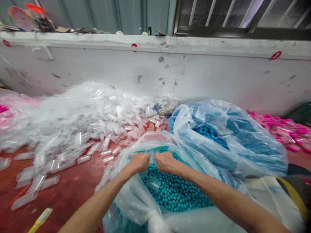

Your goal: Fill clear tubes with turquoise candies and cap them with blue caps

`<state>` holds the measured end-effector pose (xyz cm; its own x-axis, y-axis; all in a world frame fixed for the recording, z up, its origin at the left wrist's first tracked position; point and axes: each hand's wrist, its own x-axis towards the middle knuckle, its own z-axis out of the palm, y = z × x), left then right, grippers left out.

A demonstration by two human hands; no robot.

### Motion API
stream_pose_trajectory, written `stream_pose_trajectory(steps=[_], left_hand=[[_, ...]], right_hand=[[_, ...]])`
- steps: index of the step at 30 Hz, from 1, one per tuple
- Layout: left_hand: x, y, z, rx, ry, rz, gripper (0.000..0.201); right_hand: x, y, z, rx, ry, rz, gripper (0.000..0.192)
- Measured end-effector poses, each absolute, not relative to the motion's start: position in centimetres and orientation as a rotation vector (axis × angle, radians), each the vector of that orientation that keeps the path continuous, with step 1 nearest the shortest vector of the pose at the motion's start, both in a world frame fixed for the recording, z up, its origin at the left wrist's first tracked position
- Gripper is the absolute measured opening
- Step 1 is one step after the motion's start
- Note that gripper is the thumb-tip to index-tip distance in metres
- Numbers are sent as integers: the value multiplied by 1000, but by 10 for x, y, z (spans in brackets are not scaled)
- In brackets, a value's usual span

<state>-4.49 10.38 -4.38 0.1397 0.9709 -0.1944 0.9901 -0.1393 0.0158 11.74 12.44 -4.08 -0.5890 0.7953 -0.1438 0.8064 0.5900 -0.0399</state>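
Nearest the camera, both forearms come in from the bottom edge, and a yellow strip (40, 220) lies on the red floor (70, 191) at the near left, half cut off by the frame. The left hand (139, 162) and right hand (166, 161) meet knuckle to knuckle over the clear bag of teal balls (172, 191), both curled into closed fists around something small and clear between them. It looks like a clear tube (152, 159), but the fingers cover nearly all of it, so I honestly can't tell its ends; what little shows seems to run left to right between the two fists. Another clear piece (154, 183) sits on the teal balls just below the hands, tilted, hard to make out through the glare. The bag's near end is bunched up and blurry at the bottom edge. Further back on the right is a second plastic bag with blue balls (218, 139), its contents mostly veiled by the crinkled film. To the left spreads a big heap of clear tubes (92, 123), lying every which way across the floor. Far right there's a scatter of pink pieces (284, 129), too blurred to identify, and at far left a pink blur cut off by the frame. Behind it all runs a scuffed white wall (206, 74).
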Motion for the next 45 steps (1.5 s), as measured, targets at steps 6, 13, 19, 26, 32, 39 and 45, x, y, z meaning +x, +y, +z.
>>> stream_pose_trajectory(steps=[6, 13, 19, 26, 32, 39, 45], left_hand=[[-62, 104, -46, 2118, 2334, -170, 37], [-39, 86, -53, 2301, 2222, -104, 29], [-48, 90, -52, 2295, 1968, -243, 32], [-43, 101, -53, 2259, 1864, -139, 24], [-45, 102, -55, 2186, 1769, -189, 19], [-69, 106, -59, 2083, 1951, -100, 24], [-68, 116, -60, 2044, 1768, -40, 40]], right_hand=[[118, 122, -40, 1654, 2620, 54, 31], [81, 118, -93, 1168, 2930, -42, 23], [86, 126, -88, 1068, 3021, 17, 24], [97, 125, -57, 1028, 2989, -87, 24], [106, 127, -56, 949, 2888, -289, 16], [128, 126, -38, 1221, 2681, -305, 23], [117, 124, -39, 1332, 2881, -148, 48]])
